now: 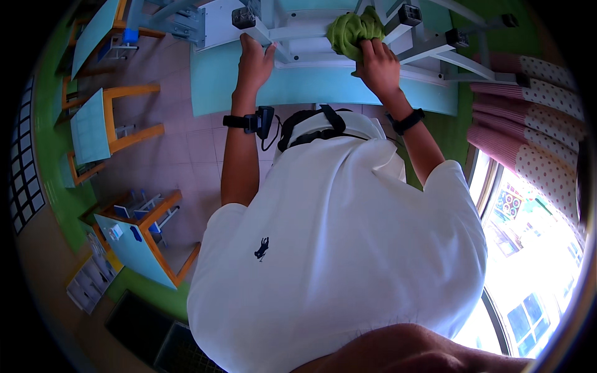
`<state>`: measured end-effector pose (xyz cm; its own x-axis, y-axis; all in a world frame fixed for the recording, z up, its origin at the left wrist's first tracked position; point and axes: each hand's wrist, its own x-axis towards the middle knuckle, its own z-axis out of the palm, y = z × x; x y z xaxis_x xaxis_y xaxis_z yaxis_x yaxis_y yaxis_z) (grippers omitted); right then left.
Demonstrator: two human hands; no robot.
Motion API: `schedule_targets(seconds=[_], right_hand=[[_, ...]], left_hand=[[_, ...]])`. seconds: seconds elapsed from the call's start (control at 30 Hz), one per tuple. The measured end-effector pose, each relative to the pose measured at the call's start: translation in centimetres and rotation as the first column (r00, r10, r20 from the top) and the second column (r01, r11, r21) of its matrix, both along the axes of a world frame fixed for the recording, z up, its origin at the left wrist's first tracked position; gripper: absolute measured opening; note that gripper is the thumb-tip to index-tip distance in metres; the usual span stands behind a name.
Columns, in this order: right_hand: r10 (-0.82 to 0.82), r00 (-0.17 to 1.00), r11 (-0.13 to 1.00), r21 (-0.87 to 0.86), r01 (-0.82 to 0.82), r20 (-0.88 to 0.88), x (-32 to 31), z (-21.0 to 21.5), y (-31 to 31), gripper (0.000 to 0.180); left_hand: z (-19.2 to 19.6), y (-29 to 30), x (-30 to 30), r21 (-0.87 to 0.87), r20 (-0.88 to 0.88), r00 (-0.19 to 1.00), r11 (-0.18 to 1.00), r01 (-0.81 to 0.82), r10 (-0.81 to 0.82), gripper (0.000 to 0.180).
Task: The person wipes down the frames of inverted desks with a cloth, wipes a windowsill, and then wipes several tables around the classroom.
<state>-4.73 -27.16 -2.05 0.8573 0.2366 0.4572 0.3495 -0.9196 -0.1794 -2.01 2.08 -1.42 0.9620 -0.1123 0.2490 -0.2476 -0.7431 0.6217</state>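
Grasping the green cloth, your right hand has it against the grey metal frame, over the light-blue bench. Your left hand, apart from the right, is at the frame near a black foot cap; whether it is clamped there, I cannot tell.

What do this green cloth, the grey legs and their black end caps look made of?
Green cloth: soft matte fabric, fibre unclear; it bunches in folds. Grey legs: probably smooth painted metal; slim, straight, evenly coloured. Black end caps: perhaps plastic or rubber, finish unclear; blocky leg tips.
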Motion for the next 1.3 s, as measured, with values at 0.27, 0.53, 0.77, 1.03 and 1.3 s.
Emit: schedule_targets(seconds=[0.27,0.53,0.77,1.03,1.3], right_hand=[[0.052,0.999,0.683,-0.730,-0.031,0.006,1.7,-17.0,-1.1,0.044],[-0.142,0.490,0.990,-0.112,0.090,-0.860,-1.8,-18.0,-5.8,0.042],[-0.026,0.625,0.998,0.013,0.058,-0.780,-4.2,-20.5,-7.3,0.033],[0.236,0.674,0.957,0.046,-0.287,-0.700,-0.6,-16.8,4.3,0.040],[0.077,0.633,0.987,-0.031,-0.159,-0.771,-0.8,-18.8,1.0,0.049]], left_hand=[[-0.2,-0.2,-0.2,0.035,-0.043,0.999,0.999,-0.011,0.013,0.055],[-0.5,-0.1,0.1,-0.020,-0.057,0.998,1.000,0.010,-0.012,0.054],[-1.4,0.7,0.2,0.003,0.056,0.997,0.998,0.060,-0.060,0.051],[-1.9,-0.1,0.3,-0.115,-0.029,1.000,0.993,-0.003,-0.001,0.050],[-2.0,0.1,1.1,-0.131,0.008,1.000,0.991,-0.029,0.031,0.055]])
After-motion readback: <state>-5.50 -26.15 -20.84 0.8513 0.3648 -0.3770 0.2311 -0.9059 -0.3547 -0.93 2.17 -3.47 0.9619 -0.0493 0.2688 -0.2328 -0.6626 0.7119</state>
